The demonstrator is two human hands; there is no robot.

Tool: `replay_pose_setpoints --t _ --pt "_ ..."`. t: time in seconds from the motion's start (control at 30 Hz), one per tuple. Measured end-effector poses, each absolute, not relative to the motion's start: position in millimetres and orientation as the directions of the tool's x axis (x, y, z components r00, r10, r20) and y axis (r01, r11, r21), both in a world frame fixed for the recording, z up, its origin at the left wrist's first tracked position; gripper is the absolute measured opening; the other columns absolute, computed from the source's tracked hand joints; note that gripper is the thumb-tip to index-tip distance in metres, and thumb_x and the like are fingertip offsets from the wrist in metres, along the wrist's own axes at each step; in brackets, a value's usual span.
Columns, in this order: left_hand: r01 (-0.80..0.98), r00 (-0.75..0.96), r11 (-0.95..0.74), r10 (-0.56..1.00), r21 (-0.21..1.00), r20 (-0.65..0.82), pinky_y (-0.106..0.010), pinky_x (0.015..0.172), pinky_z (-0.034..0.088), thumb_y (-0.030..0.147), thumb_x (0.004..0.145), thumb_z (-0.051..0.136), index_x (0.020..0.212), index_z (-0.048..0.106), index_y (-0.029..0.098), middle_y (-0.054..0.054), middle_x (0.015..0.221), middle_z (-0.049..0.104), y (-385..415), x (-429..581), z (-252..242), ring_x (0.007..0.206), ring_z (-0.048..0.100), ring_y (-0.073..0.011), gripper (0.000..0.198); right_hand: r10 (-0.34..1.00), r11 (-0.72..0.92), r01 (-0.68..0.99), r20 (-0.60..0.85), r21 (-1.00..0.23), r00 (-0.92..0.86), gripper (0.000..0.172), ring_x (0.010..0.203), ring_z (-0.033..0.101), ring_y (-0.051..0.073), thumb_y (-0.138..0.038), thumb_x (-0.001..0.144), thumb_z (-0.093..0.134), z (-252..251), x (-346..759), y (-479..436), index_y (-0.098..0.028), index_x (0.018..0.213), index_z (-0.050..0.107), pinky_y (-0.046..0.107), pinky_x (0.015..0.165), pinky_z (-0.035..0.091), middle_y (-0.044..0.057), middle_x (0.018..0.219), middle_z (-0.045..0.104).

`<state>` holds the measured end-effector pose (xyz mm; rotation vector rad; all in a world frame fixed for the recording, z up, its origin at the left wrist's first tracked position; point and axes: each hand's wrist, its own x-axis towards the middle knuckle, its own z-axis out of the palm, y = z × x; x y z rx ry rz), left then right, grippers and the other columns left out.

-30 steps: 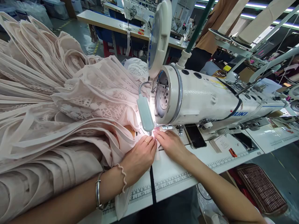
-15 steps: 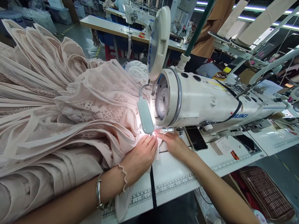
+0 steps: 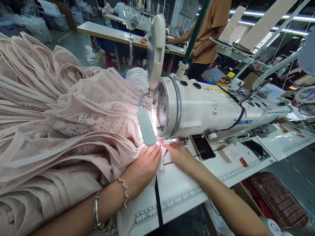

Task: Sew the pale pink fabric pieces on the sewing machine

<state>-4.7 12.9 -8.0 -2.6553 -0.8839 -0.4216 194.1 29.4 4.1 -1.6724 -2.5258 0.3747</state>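
Observation:
My left hand (image 3: 144, 165), wearing a ring, rests on pale pink fabric (image 3: 128, 154) at the sewing machine's (image 3: 199, 106) needle area. Its fingers are close together and hold the cloth from above. From the other side my right hand (image 3: 179, 155) reaches under the machine head, thumb and index finger on the same cloth edge; its other fingers are partly hidden. Both sets of fingertips nearly meet. A small lit lamp (image 3: 147, 126) on a bendy neck hides the needle. The fabric runs left into a large heap of pink lace garments (image 3: 98, 108).
A phone (image 3: 203, 147) lies right of my right hand, near cards (image 3: 230, 153) and an orange-red clip-like tool (image 3: 243, 162). A round magnifier (image 3: 156, 52) rises above the machine head. Behind stands a person in a brown top (image 3: 209, 36) by another sewing table (image 3: 98, 30).
The whole view has shifted slightly, so the machine appears a little lower and further left. Both hands stay at the cloth by the needle area. More of the person behind shows.

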Motion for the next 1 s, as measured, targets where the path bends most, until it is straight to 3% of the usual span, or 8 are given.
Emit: replay_pose_setpoints --t 0.13,0.3,0.57,0.8,1.0 --pt "0.618 0.761 -0.763 0.519 -0.190 0.390 -0.042 0.099 0.044 0.003 0.090 0.036 0.122 0.058 0.001 -0.017 0.123 0.065 14.9 -5.2 -10.0 0.116 0.060 -0.0275 0.039 0.919 0.361 0.901 -0.072 -0.241 -0.387 0.058 0.088 0.060 0.020 -0.006 0.083 0.032 5.4 191.7 29.2 -0.032 0.128 0.057 0.033 0.076 0.049 0.004 0.103 0.068" --pt "0.613 0.761 -0.776 0.530 -0.149 0.374 -0.044 0.099 0.043 0.001 0.089 0.037 0.124 0.056 -0.001 -0.020 0.125 0.063 16.6 -5.5 -9.5 0.117 0.059 -0.0292 0.039 0.912 0.366 0.891 -0.085 -0.267 -0.401 0.058 0.093 0.060 0.021 -0.004 0.084 0.029 8.4 189.7 29.8 -0.030 0.127 0.057 0.038 0.090 0.046 0.005 0.101 0.068" --pt "0.635 0.748 -0.768 0.583 -0.084 0.318 -0.046 0.099 0.043 0.003 0.092 0.032 0.129 0.052 0.004 -0.020 0.128 0.060 18.1 -7.7 -7.4 0.119 0.057 -0.0277 0.042 0.918 0.361 0.893 -0.067 -0.269 -0.391 0.053 0.100 0.059 0.023 -0.009 0.089 0.029 6.3 190.8 29.4 -0.032 0.129 0.056 0.039 0.089 0.045 0.006 0.108 0.067" --pt "0.640 0.757 -0.751 0.581 -0.163 0.301 -0.044 0.094 0.045 0.002 0.092 0.030 0.129 0.052 0.003 -0.019 0.125 0.063 19.6 -7.0 -7.5 0.115 0.059 -0.0274 0.043 0.909 0.367 0.896 -0.107 -0.250 -0.402 0.056 0.104 0.058 0.022 -0.006 0.087 0.028 12.1 187.9 29.3 -0.031 0.129 0.056 0.042 0.096 0.042 0.006 0.111 0.067" --pt "0.655 0.740 -0.729 0.563 -0.201 0.367 -0.043 0.094 0.044 0.002 0.091 0.030 0.130 0.051 0.003 -0.017 0.127 0.062 16.7 -6.0 -4.8 0.111 0.060 -0.0262 0.044 0.908 0.391 0.893 -0.066 -0.223 -0.414 0.052 0.101 0.058 0.023 -0.006 0.088 0.029 13.6 185.9 30.7 -0.029 0.125 0.059 0.038 0.092 0.044 0.006 0.110 0.067"
